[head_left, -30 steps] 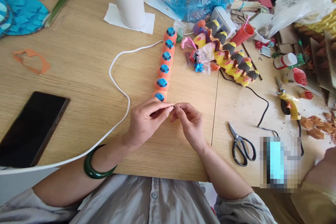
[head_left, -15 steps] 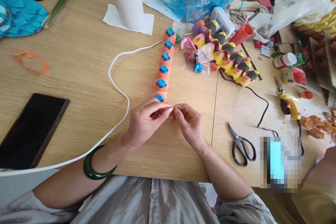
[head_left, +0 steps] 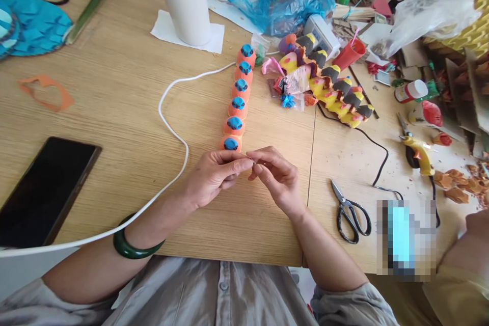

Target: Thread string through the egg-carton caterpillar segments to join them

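Note:
My left hand [head_left: 214, 177] and my right hand [head_left: 278, 179] meet fingertip to fingertip over the table, thumbs pressed against forefingers. Whatever lies between the fingertips is too small to make out. Just beyond them runs a row of orange egg-carton cups [head_left: 240, 92], each topped with a blue patch bearing dark marks. Its near end lies close behind my left fingers. Farther right is a painted egg-carton piece [head_left: 331, 86] in yellow, black and purple. Small plastic packets [head_left: 296, 81] rest against its left side.
A white cable [head_left: 186, 155] curves past my left forearm, near a black phone [head_left: 49, 188]. Scissors [head_left: 348, 211] and a yellow glue gun [head_left: 420, 155] lie at right. A white bottle [head_left: 185, 2] and a blue plastic bag [head_left: 284, 0] stand behind. Another person's arm [head_left: 464, 254] shows at lower right.
My left hand has turned slightly, its thumb now lying straighter along the forefinger. My right fingers have opened a little from their curl. The fingertips stay together; the egg-carton row has not moved.

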The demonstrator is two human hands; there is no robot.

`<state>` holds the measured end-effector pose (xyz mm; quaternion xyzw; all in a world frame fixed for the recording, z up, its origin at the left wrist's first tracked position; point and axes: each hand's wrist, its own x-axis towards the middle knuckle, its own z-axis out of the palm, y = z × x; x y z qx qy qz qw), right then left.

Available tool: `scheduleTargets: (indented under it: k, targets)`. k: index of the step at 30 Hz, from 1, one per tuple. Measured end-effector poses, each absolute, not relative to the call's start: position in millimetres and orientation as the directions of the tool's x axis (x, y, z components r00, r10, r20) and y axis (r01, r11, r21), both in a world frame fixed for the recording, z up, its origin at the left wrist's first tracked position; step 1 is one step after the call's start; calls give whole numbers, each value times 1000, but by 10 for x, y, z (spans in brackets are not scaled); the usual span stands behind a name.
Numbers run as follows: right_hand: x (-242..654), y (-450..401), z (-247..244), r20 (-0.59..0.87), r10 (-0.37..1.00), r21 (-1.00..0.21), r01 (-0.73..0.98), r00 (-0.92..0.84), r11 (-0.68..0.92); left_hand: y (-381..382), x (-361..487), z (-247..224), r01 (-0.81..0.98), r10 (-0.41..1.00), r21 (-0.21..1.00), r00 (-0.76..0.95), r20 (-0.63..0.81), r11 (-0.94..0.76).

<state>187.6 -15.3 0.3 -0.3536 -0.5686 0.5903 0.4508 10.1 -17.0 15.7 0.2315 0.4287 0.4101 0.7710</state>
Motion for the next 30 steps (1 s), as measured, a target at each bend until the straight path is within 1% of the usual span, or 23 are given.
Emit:
scheduleTargets:
  k: [5,8,11,13,19,22,26,28,30]
  targets:
    - [1875,-151,10,121,943,-984,-162,-309,73,-132,88,190,-432,782,652,362,-507,623]
    - [1838,-153,30,48,969,-981,-192,-241,1,-137,93,200,-412,767,648,355,-534,641]
    - [1809,-139,26,-68,988,-977,-193,-136,-94,-146,88,200,-406,805,695,282,-522,593]
    - [1802,-124,7,-124,987,-974,-179,-104,-141,-151,83,192,-394,833,735,242,-497,553]
    - [1806,-93,-35,-182,978,-956,-216,-103,-201,-178,98,147,-343,884,815,193,-426,467]
    - [1810,-97,-37,-207,973,-958,-178,-104,-223,-206,115,124,-297,903,853,168,-396,429]
    - [1799,-125,-14,-197,974,-976,-76,-112,-206,-251,139,109,-130,952,944,85,-293,302]
    - [1784,-144,10,-185,975,-980,-48,-124,-192,-274,153,94,-27,980,981,61,-189,190]
    - [1768,-162,31,-176,976,-983,-27,-131,-181,-295,163,69,57,998,997,39,-49,47]
